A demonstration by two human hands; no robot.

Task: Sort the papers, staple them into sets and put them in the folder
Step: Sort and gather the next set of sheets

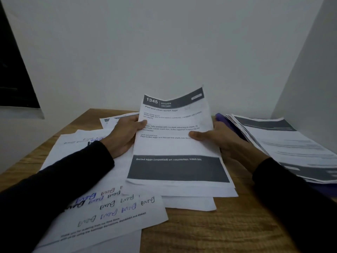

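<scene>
Both hands hold up a small stack of printed sheets [175, 143] between them, its lower edge resting on other loose white sheets [191, 198] on the wooden table [218, 230]. The left hand [125, 136] grips the stack's left edge, thumb across the front of the top page and fingers behind; the right hand [218, 137] grips the right edge the same way, thumb pressed on the print. The top page bears a dark header reading "1345 KITCHEN" and a dark band lower down — its upper part bends back toward the wall [164, 52].

Left of the stack and under the left sleeve lies a sheet with handwritten scribbles [113, 207] in blue and black ink, on top of more white pages. To the right, just beside the right hand, a fanned pile of printed pages [284, 147] lies on a purple folder [220, 118] — only the folder's edge shows past the pile and the hand
</scene>
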